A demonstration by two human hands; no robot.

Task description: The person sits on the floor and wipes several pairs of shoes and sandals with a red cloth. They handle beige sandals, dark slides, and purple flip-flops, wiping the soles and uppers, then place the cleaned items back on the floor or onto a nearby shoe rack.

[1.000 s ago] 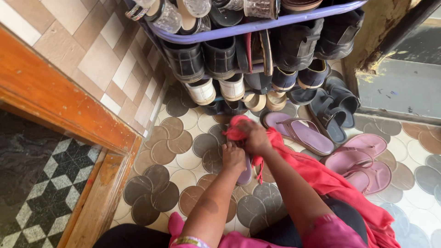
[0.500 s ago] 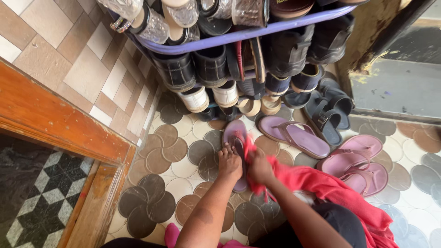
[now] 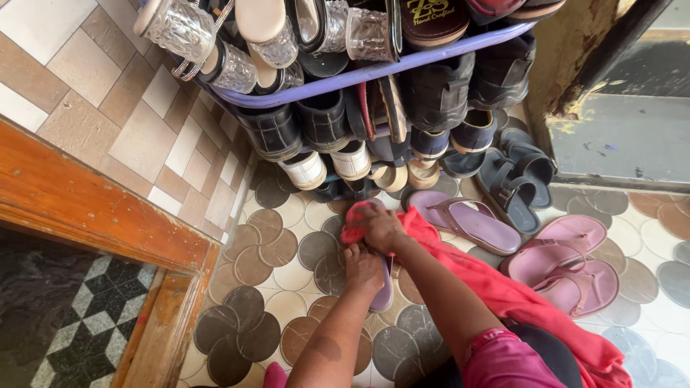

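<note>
My left hand point(image 3: 364, 267) presses down on the heel end of a purple sandal point(image 3: 384, 291) that lies on the tiled floor. My right hand point(image 3: 381, 227) is closed on a bunched red cloth point(image 3: 357, 221) and holds it against the sandal's front part, which the cloth and hand hide. The cloth trails back along my right arm toward my lap point(image 3: 517, 298).
A purple shoe rack point(image 3: 374, 70) packed with shoes stands just beyond my hands. A second purple sandal point(image 3: 471, 221), a pair of pink sandals point(image 3: 568, 259) and dark blue sandals point(image 3: 517, 179) lie to the right. A wooden door frame point(image 3: 108, 215) runs along the left.
My right hand has slid the red cloth forward from the sandal's middle to its front, covering the toe end that showed half a second ago. My left hand stays on the heel end.
</note>
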